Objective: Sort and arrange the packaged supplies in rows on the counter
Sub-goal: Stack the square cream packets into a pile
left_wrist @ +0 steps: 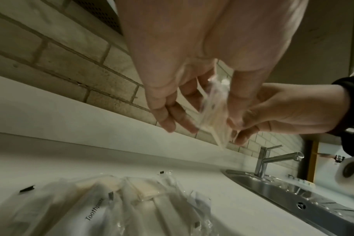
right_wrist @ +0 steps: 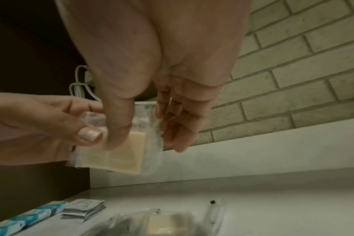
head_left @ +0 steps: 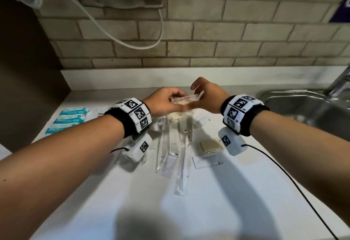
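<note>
We hold a clear packet point(head_left: 186, 99) with a pale square inside, lifted above the surface point(head_left: 217, 192); our left hand point(head_left: 166, 102) and right hand point(head_left: 209, 96) each pinch one end. Beneath lie long clear packets point(head_left: 170, 145), with blue packs point(head_left: 70, 119) in a row at left.

Above the white counter point(head_left: 236, 192), the left hand point(head_left: 166, 103) and right hand point(head_left: 206, 96) pinch one clear packet point(head_left: 186, 98) between them. On the counter beneath the packet lies a heap of clear-wrapped supplies point(head_left: 174, 145). Teal packets point(head_left: 66, 120) lie in a row left of that heap, and a steel sink point(head_left: 303, 107) sits to its right.
</note>
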